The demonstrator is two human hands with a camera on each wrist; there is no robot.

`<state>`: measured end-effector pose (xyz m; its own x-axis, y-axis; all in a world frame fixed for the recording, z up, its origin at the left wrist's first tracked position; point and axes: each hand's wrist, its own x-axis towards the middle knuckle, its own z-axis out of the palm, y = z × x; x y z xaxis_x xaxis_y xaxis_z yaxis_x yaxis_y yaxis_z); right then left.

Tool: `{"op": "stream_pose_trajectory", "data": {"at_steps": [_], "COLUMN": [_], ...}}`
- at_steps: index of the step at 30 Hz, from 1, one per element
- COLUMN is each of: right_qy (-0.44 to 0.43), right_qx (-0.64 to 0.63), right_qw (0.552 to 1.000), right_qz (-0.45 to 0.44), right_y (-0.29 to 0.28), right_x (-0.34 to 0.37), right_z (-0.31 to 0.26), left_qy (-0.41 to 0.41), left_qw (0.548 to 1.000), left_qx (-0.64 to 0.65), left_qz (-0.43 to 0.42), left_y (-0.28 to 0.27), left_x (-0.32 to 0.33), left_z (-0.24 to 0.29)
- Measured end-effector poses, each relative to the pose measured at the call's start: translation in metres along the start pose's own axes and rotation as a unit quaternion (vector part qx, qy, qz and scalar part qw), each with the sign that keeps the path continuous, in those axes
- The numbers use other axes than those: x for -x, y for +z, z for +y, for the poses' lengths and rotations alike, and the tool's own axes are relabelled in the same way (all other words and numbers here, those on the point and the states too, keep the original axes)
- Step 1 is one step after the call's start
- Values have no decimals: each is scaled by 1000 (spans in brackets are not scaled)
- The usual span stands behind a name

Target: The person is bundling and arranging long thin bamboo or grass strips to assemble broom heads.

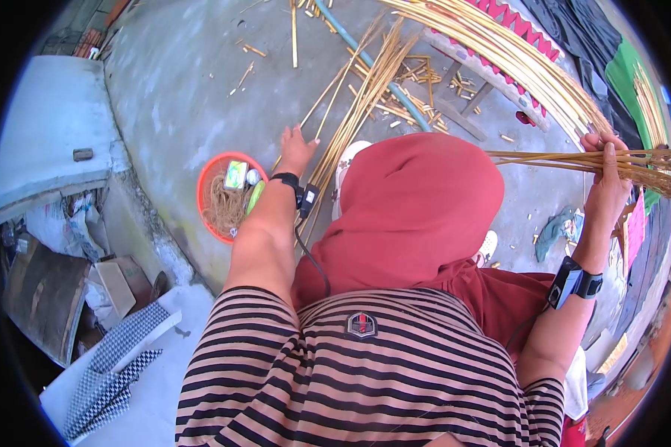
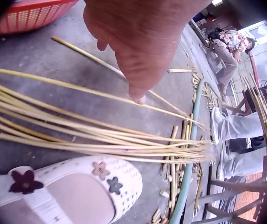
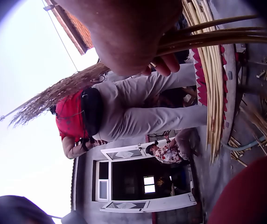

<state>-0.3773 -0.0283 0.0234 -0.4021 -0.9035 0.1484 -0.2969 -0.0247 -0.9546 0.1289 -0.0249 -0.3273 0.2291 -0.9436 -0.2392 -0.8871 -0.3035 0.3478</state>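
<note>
My right hand (image 1: 608, 167) is out to the right and grips a small bunch of thin stalks (image 1: 643, 158). Their brushy heads (image 3: 66, 91) stick out on one side of that hand in the right wrist view. Down on the left, my left hand (image 1: 298, 151) reaches over a loose spread of long straw-coloured stalks (image 1: 361, 97) lying on the floor. Its fingers are spread loosely, with one fingertip (image 2: 139, 99) right at a single stalk (image 2: 91, 89) beside the main spread. The palm side of this hand is hidden in the head view.
A red plastic basket (image 1: 201, 195) with twine (image 1: 227, 208) stands left of my left arm. A hose (image 1: 343, 31) crosses the floor near cut stalk pieces (image 1: 425, 74). More long stalks (image 1: 492, 37) lie on a bench (image 1: 484, 68). A standing person (image 3: 143, 88) is close by.
</note>
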Motion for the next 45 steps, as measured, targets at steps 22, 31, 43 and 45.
{"op": "stream_pose_trajectory", "data": {"at_steps": [22, 31, 43, 45], "right_qy": [-15, -22, -47, -54], "right_qx": [17, 36, 95, 112], "right_qw": [999, 999, 994, 992], "right_qz": [22, 17, -2, -2], "right_y": [21, 28, 51, 53], "right_x": [-7, -12, -12, -13], "right_z": [6, 9, 1, 2], "left_qy": [-30, -181, -293, -279], "left_qw": [993, 771, 862, 902], "left_qx": [-105, 553, 378, 298], "left_qz": [-49, -258, -167, -140], "left_y": [46, -3, -21, -3], "left_x": [-34, -48, -26, -30], "left_z": [135, 58, -32, -49]}}
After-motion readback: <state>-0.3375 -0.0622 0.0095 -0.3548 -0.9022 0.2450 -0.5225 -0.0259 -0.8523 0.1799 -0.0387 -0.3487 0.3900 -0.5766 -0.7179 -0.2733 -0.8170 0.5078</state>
